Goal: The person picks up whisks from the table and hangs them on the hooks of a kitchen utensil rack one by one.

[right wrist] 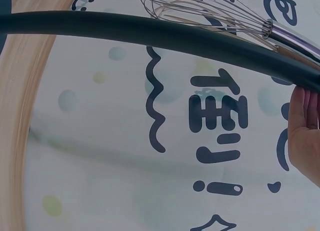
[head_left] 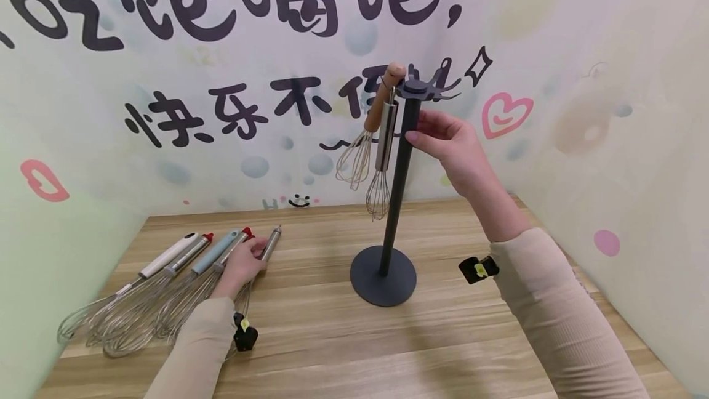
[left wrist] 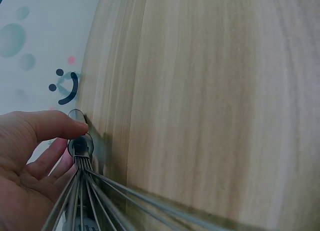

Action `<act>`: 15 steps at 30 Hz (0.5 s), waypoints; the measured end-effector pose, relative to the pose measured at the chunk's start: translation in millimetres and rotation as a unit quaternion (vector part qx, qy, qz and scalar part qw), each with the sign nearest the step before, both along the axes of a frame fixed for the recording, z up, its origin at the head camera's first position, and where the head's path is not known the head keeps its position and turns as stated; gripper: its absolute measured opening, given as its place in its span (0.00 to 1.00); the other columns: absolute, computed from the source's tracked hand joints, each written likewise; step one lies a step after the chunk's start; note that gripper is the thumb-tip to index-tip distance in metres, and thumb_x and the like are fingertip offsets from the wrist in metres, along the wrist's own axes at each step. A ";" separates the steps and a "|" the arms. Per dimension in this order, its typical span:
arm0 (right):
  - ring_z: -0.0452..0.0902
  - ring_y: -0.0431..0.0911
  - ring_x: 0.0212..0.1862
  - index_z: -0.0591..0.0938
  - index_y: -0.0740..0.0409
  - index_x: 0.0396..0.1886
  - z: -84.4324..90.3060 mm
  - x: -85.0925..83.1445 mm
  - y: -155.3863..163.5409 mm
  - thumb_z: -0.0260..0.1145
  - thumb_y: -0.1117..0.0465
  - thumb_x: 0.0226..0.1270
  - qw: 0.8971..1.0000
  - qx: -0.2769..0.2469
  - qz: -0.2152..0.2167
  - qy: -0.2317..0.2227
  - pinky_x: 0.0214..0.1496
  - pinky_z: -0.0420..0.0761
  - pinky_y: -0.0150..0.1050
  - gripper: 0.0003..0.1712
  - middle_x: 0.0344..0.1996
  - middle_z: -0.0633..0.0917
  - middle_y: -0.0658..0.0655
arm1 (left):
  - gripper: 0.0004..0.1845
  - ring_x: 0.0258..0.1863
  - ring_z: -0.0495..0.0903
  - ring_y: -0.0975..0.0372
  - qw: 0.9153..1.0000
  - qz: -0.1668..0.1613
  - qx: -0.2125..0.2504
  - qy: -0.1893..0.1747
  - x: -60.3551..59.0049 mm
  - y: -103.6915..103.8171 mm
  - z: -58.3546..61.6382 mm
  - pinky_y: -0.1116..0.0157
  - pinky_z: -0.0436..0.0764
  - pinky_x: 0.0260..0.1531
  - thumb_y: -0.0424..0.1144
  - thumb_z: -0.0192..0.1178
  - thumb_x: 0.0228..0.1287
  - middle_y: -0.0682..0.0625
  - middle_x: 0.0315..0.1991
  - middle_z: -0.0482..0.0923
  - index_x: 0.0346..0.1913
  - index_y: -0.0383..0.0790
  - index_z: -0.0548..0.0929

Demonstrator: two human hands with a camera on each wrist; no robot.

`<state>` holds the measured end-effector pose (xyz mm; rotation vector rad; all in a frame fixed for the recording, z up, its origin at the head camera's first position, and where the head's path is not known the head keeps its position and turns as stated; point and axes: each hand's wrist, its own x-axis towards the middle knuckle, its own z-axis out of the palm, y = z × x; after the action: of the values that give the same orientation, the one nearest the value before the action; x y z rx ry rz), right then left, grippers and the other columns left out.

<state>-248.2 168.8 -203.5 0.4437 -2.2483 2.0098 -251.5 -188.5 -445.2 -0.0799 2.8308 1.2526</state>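
Observation:
My left hand grips the handle of a steel whisk at the right end of a row of whisks. In the left wrist view, the thumb lies along one side of the whisk's handle and the fingers are on the other. Up high, my right hand holds the pole of a dark grey utensil stand just below its hooks. From those hooks hang a wooden-handled whisk and a small steel-handled whisk, both on the left side.
Left of my left hand lie several whisks, among them a white-handled one and a blue-handled one. The stand's round base rests on the wooden table. A wall with lettering rises behind.

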 end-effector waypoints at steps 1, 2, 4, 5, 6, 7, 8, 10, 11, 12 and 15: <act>0.75 0.40 0.48 0.75 0.63 0.59 0.1 -0.1 -0.1 0.64 0.65 0.64 1.000 -0.001 0.001 0.000 0.50 0.77 0.23 0.23 0.39 0.81 0.44 | 0.28 0.57 0.74 0.42 1.000 0.001 -0.001 0.001 0.0 -0.2 -0.1 0.49 0.76 0.57 0.20 0.58 0.51 0.29 0.58 0.72 0.60 0.24 0.71; 0.75 0.40 0.48 0.75 0.63 0.59 0.2 -0.1 -0.2 0.64 0.65 0.64 1.000 -0.001 0.002 0.000 0.50 0.77 0.23 0.23 0.39 0.81 0.44 | 0.28 0.56 0.74 0.42 1.000 0.001 -0.002 0.003 0.3 -0.4 0.1 0.49 0.76 0.56 0.21 0.57 0.51 0.29 0.58 0.73 0.60 0.24 0.71; 0.75 0.40 0.48 0.76 0.63 0.58 0.3 -0.3 -0.3 0.64 0.66 0.64 1.000 -0.001 0.005 0.001 0.50 0.77 0.24 0.22 0.38 0.82 0.44 | 0.28 0.56 0.75 0.42 1.000 0.001 -0.002 0.006 1.5 -0.1 1.3 0.49 0.76 0.56 0.21 0.58 0.50 0.29 0.57 0.73 0.59 0.24 0.72; 0.75 0.40 0.47 0.76 0.62 0.58 0.3 -0.4 -0.2 0.64 0.66 0.64 1.000 -0.002 0.006 0.002 0.50 0.77 0.24 0.22 0.38 0.82 0.44 | 0.28 0.56 0.75 0.42 1.000 0.002 0.000 0.007 1.9 -0.2 2.1 0.49 0.76 0.55 0.21 0.58 0.51 0.29 0.57 0.73 0.59 0.24 0.72; 0.75 0.40 0.47 0.76 0.62 0.57 0.2 -0.4 0.0 0.64 0.66 0.64 1.000 -0.003 0.007 0.002 0.50 0.77 0.24 0.21 0.38 0.82 0.43 | 0.28 0.55 0.75 0.42 1.000 0.002 0.000 0.008 2.6 -0.1 2.9 0.49 0.76 0.55 0.21 0.58 0.51 0.29 0.57 0.73 0.59 0.24 0.72; 0.75 0.40 0.47 0.77 0.61 0.56 0.1 -0.5 0.2 0.64 0.66 0.64 1.000 -0.005 0.009 0.003 0.50 0.77 0.24 0.20 0.38 0.82 0.43 | 0.28 0.55 0.75 0.42 1.000 0.002 0.001 0.009 3.2 0.0 3.7 0.49 0.77 0.55 0.21 0.58 0.51 0.28 0.57 0.73 0.59 0.24 0.72; 0.75 0.40 0.47 0.78 0.60 0.56 -0.1 -0.6 0.5 0.64 0.66 0.64 1.000 -0.005 0.011 0.005 0.50 0.77 0.24 0.19 0.38 0.82 0.43 | 0.27 0.55 0.75 0.42 1.000 0.002 0.000 0.011 3.6 0.1 4.7 0.49 0.77 0.55 0.21 0.59 0.52 0.28 0.57 0.73 0.59 0.24 0.72; 0.76 0.40 0.46 0.79 0.58 0.53 -0.4 -0.9 1.3 0.63 0.67 0.64 1.000 -0.010 0.016 0.008 0.50 0.78 0.24 0.17 0.37 0.82 0.44 | 0.27 0.55 0.75 0.42 1.000 0.001 0.002 0.012 4.3 0.2 6.3 0.49 0.77 0.55 0.22 0.59 0.53 0.28 0.57 0.73 0.59 0.24 0.72; 0.76 0.40 0.46 0.79 0.57 0.52 -0.5 -1.0 1.6 0.63 0.67 0.64 1.000 -0.012 0.020 0.010 0.50 0.78 0.24 0.16 0.37 0.82 0.44 | 0.27 0.56 0.75 0.41 1.000 0.001 0.003 0.013 4.1 0.1 7.4 0.49 0.77 0.55 0.22 0.59 0.53 0.28 0.58 0.73 0.59 0.24 0.72; 0.76 0.40 0.45 0.80 0.56 0.51 -0.4 -1.0 2.1 0.63 0.67 0.64 1.000 -0.014 0.024 0.012 0.50 0.79 0.24 0.15 0.37 0.82 0.44 | 0.27 0.56 0.75 0.41 1.000 0.002 0.004 0.014 4.2 0.3 8.3 0.49 0.76 0.56 0.23 0.59 0.53 0.28 0.58 0.72 0.59 0.24 0.72; 0.78 0.39 0.43 0.80 0.58 0.51 0.0 -1.5 3.2 0.62 0.66 0.65 0.999 -0.012 0.032 0.019 0.50 0.80 0.25 0.15 0.37 0.83 0.44 | 0.28 0.57 0.74 0.41 1.000 0.004 0.009 0.008 4.0 1.3 11.4 0.49 0.76 0.56 0.23 0.59 0.53 0.28 0.59 0.71 0.61 0.25 0.71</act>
<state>-249.7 172.0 -203.6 0.5539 -2.2133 2.0374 -247.5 -187.2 -433.8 -0.0800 2.8354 1.2852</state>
